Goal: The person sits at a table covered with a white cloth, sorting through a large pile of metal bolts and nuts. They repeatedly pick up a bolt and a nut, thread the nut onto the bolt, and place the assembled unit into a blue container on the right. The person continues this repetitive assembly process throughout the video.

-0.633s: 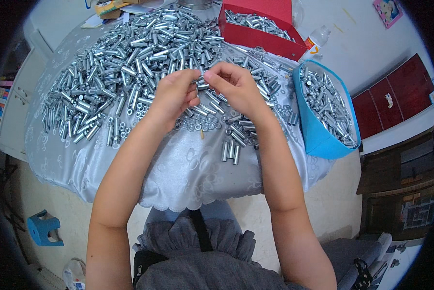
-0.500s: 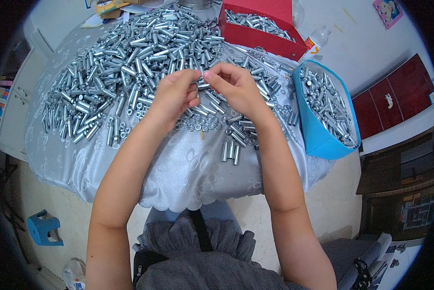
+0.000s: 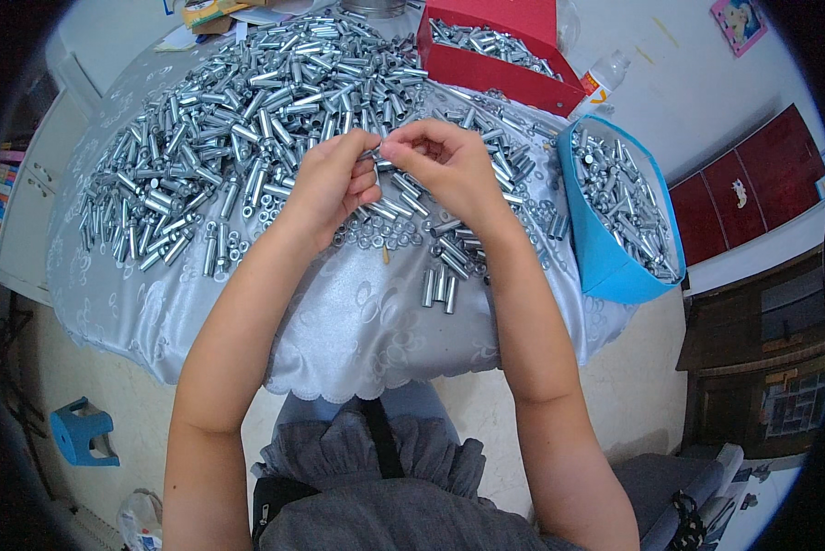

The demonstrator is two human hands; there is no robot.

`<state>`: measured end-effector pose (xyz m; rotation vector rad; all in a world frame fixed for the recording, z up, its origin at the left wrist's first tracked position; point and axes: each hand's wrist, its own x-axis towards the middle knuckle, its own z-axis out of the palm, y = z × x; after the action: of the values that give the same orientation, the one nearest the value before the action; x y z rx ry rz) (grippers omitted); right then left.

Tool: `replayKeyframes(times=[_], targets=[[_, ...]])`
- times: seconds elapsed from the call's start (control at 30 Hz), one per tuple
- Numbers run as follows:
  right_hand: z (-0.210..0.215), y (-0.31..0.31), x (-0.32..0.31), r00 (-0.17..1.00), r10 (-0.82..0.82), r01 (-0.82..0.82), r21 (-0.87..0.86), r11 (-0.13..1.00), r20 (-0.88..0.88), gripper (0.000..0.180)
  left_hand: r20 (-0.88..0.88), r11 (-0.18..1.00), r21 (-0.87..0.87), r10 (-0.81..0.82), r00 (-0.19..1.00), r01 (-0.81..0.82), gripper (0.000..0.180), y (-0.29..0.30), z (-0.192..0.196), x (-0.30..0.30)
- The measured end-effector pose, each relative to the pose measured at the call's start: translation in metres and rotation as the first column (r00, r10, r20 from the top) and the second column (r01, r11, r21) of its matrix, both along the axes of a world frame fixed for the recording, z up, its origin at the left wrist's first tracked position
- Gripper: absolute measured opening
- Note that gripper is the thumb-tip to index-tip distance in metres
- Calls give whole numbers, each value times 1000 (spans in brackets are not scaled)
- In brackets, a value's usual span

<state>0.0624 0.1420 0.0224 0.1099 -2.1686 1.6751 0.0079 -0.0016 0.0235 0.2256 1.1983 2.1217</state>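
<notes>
Nothing had shifted much: left hand point(image 3: 332, 186) and right hand point(image 3: 449, 168) still pinched one small metal sleeve point(image 3: 376, 158) between closed fingertips.

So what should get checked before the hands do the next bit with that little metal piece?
1. Both hands on the piece: left hand and right hand meet over the small metal piece. Ok.
2. Grip firm: fingers hide most of it. Cannot tell.
3. More pieces within reach: the big pile of metal tubes lies just beyond the hands. Ok.
4. Room in the blue bin: already quite full. Cannot tell.
5. Red box reachable: at the table's far side, open. Ok.
</notes>
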Motion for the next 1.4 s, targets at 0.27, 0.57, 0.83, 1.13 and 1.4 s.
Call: replayKeyframes(times=[0.27, 0.57, 0.83, 1.13, 1.4], targets=[[3, -1, 2, 998, -32, 39, 150, 988, -48, 18, -23, 997, -51, -65, 998, 63, 18, 1, 4, 3], [5, 30, 3, 952, -306, 304, 214, 928, -21, 21, -4, 997, -46, -56, 998, 55, 20, 1, 3, 1], [-7, 37, 9, 867, -476, 231, 728, 645, 146, 18, 22, 995, -102, -10, 1000, 12, 21, 3, 0, 1], [-10, 28, 7, 823, -544, 215, 795, 567, 165, 22, -7, 993, -116, -36, 999, 35, 22, 3, -1, 3], [-5, 26, -1, 962, -272, 245, 334, 910, 34, 17, 1, 995, -89, -47, 999, 46, 20, 1, -3, -1]])
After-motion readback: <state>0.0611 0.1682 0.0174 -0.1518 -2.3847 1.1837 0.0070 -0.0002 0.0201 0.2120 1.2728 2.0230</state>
